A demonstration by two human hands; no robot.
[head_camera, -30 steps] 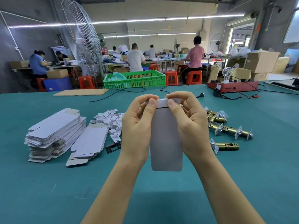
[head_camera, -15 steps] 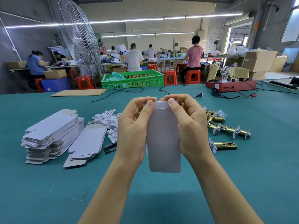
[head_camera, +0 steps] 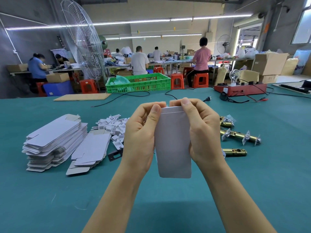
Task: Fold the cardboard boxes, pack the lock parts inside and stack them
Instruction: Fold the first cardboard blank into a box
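The left hand (head_camera: 140,140) and right hand (head_camera: 204,132) both grip one white cardboard box (head_camera: 173,145), held upright above the table (head_camera: 252,190); thumbs press at its top flap fold, fingers curled behind. The box is thin, smooth card with rounded lower corners: judged light, stiff along panels, easily creased. Hold it by the side edges near the score lines.

Left on the table lie a stack of flat box blanks (head_camera: 53,140), a smaller stack (head_camera: 90,150) and small white inserts (head_camera: 112,125). To the right lie brass-coloured latch parts (head_camera: 239,137): cylindrical, metallic, likely heavier and rigid.
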